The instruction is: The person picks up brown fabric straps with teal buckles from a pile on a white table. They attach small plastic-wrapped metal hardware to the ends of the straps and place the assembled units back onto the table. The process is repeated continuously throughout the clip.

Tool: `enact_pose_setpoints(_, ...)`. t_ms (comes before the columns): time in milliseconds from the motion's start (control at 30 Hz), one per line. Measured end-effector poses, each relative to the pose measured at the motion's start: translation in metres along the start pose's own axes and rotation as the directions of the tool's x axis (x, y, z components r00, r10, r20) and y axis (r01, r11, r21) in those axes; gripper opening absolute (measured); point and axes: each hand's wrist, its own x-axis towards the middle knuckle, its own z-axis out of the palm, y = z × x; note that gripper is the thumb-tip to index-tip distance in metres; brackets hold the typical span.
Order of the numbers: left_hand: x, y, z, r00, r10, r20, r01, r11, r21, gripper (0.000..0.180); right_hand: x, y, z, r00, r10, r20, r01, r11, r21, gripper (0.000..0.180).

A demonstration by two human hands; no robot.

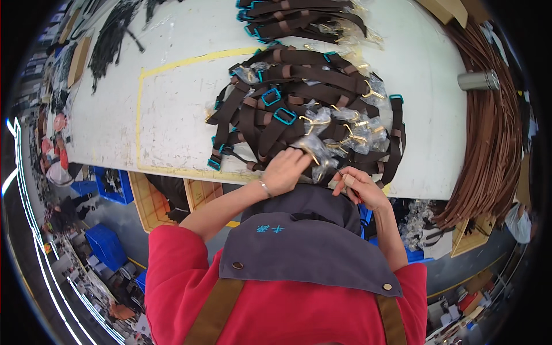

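Two piles of dark brown webbing straps lie on one white table (100,129): the near pile (310,77) is at the near edge, directly before the person, and the far pile (302,17) is beyond it. One bundle of brown strips (489,132) and one silver cylinder (478,80) are at the right, one bunch of black straps (112,37) at the far left. The near pile's straps are tangled, with lighter brown loops, several gold hooks (356,135) in clear plastic, and turquoise buckles, two of them plain at its middle, a far buckle (271,96) and a near buckle (284,116). The left hand (286,171) curls its fingers against a plastic-wrapped hook (311,152); I cannot tell whether it grips. The right hand (360,188) has its fingers bent together, seemingly pinching a thin dark piece (340,172).
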Motion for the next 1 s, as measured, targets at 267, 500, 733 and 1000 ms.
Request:
enact_pose_setpoints(267, 0.010, -0.007, 0.011, 0.991, 0.135, 0.015, -0.135, 0.990, -0.029, 0.021, -0.001, 0.004, -0.005, 0.989, -0.147, 0.030, 0.141, 0.978, 0.153, 0.031)
enact_pose_setpoints(500, 0.024, 0.000, -0.064, 0.931, -0.271, 0.247, 0.348, 0.441, -0.827, 0.037, 0.045, -0.058, 0.011, 0.910, -0.331, -0.251, 0.415, 0.721, 0.555, 0.034)
enact_pose_setpoints(733, 0.019, 0.001, -0.086, 0.883, -0.410, 0.227, 0.300, 0.122, -0.946, 0.049, 0.082, -0.066, 0.014, 0.987, -0.103, -0.121, 0.133, 0.954, 0.270, 0.033)
enact_pose_setpoints(1000, 0.034, -0.010, -0.107, 0.874, -0.486, -0.004, 0.140, 0.261, -0.955, 0.036, 0.072, -0.067, 0.015, 0.987, -0.117, 0.109, 0.120, 0.992, -0.025, 0.032)
